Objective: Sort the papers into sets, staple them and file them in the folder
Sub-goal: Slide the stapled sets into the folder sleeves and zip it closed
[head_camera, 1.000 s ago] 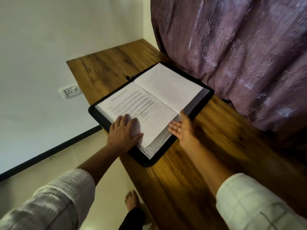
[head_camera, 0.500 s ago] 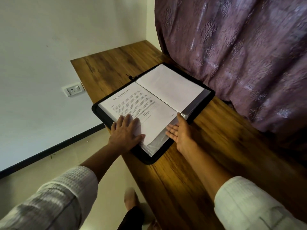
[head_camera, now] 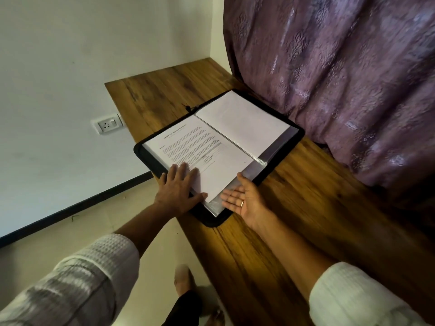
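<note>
A black folder [head_camera: 290, 147] lies open on the wooden table [head_camera: 282, 231]. Its left page holds a printed paper [head_camera: 195, 147] under a clear sleeve; the right page shows a blank white sheet [head_camera: 244, 123]. My left hand [head_camera: 179, 191] rests flat on the near corner of the printed paper, fingers straight. My right hand [head_camera: 244, 201] lies palm up with straight fingers at the folder's near edge, its fingertips by the loose clear sleeves [head_camera: 215, 204]. Neither hand grips anything.
A purple curtain [head_camera: 341, 78] hangs along the table's right side, close behind the folder. A white wall with a socket [head_camera: 107, 124] is at the left. The table's left edge drops to the floor, where my foot [head_camera: 182, 276] shows.
My right hand slid left along the folder's near edge and turned more palm up. My left hand stays flat on the printed paper. The camera has shifted slightly.
</note>
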